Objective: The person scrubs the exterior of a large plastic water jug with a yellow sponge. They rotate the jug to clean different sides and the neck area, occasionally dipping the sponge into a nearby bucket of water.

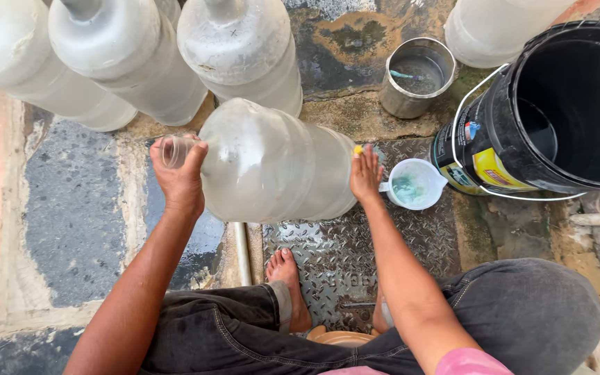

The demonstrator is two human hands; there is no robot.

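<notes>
Cloudy translucent plastic water jug on its side, left hand clamped round its neck, right hand flat against its base.

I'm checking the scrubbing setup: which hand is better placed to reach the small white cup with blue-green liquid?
The right hand, probably. It rests on the base of the big clear bottle lying on its side, right beside the white cup. The left hand has its grip on the bottle's neck, on the far side.

- I see a patchy floor of worn grey and orange stone slabs with pale joints.
- A diamond-tread metal plate is set into it.
- Wet, stained ground up top.
- Flat daylight, soft shadows.
</notes>
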